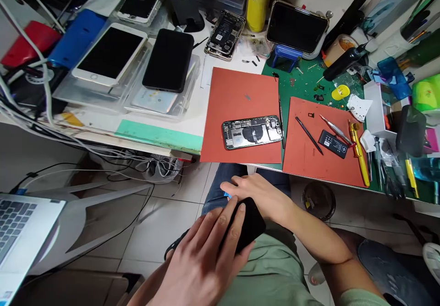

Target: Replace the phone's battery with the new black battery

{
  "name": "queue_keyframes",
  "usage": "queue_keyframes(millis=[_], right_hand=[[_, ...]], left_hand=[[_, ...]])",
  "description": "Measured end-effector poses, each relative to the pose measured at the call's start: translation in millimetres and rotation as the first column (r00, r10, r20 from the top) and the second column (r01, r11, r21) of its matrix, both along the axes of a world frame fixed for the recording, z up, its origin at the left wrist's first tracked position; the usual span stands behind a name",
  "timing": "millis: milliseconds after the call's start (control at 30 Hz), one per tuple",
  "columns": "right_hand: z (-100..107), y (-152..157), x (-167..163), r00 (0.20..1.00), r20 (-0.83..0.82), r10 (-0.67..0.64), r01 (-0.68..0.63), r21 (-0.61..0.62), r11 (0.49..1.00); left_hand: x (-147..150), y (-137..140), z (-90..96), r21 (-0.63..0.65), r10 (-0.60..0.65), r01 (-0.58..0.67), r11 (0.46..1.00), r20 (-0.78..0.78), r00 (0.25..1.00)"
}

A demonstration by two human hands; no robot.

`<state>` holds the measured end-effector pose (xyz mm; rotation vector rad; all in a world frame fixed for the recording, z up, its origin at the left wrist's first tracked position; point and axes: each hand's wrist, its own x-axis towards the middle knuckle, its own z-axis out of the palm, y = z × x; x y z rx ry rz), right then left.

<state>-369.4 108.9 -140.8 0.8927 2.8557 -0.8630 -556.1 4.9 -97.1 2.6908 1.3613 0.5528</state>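
Observation:
Low over my lap, my left hand (pixel 209 246) lies across a black phone screen (pixel 252 225), fingers over its dark face and thumb along its near edge. Just beyond it, my right hand (pixel 256 191) is closed, with a small blue piece (pixel 227 195) showing at its fingers; most of that piece is hidden. On the desk ahead, an opened phone body (pixel 252 132) with its inner parts bare rests on an orange mat (pixel 240 99). A loose phone battery (pixel 332 144) lies on the second orange mat (pixel 309 164).
Beside the battery are a black pry stick (pixel 309 135), a metal pen-like tool (pixel 335 129) and a yellow screwdriver (pixel 359 154). Several phones, including a white one (pixel 110 53), stand on plastic boxes at left. A laptop (pixel 24 237) is lower left; another person's leg (pixel 388 269) is at right.

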Motion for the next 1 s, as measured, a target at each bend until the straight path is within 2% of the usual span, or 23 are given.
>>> queue_keyframes(millis=[400,833,1000], right_hand=[[-5.1,-3.5,2.6,1.0,0.011,0.007,-0.007,0.015,1.0],[1.1,0.5,0.7,0.996,0.075,0.053,-0.05,-0.051,0.997],[1.7,-0.5,-0.3,0.998,0.029,0.051,-0.049,-0.081,0.996]], left_hand=[[6.2,2.8,0.8,-0.034,0.004,-0.008,0.999,-0.107,0.994],[5.4,3.6,-0.8,-0.075,-0.021,0.013,0.997,-0.102,0.995],[8.4,4.9,2.4,-0.072,0.01,-0.015,0.997,-0.07,0.997]])
